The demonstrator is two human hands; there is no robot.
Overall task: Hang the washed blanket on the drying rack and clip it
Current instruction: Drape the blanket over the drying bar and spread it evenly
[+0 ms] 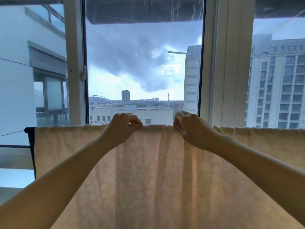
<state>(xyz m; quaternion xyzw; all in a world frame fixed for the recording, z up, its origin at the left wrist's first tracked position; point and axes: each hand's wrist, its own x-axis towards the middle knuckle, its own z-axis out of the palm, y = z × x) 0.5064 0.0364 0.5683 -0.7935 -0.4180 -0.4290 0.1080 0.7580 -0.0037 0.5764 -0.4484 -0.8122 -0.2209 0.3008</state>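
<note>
A pale cream blanket [148,171] with a faint pattern hangs over the top bar of a dark drying rack [30,134] and drapes down toward me. The bar itself is covered by cloth except at its left end. My left hand [123,125] pinches the blanket's top fold near the middle. My right hand [188,128] pinches the same fold a little to the right. A few vertical creases run down between and below the hands. No clip shows in view.
A tall window with white frames [74,63] stands just behind the rack, with buildings and dark clouds outside. The rack's dark side post [33,162] drops at the left. A thin line [13,132] crosses the left pane.
</note>
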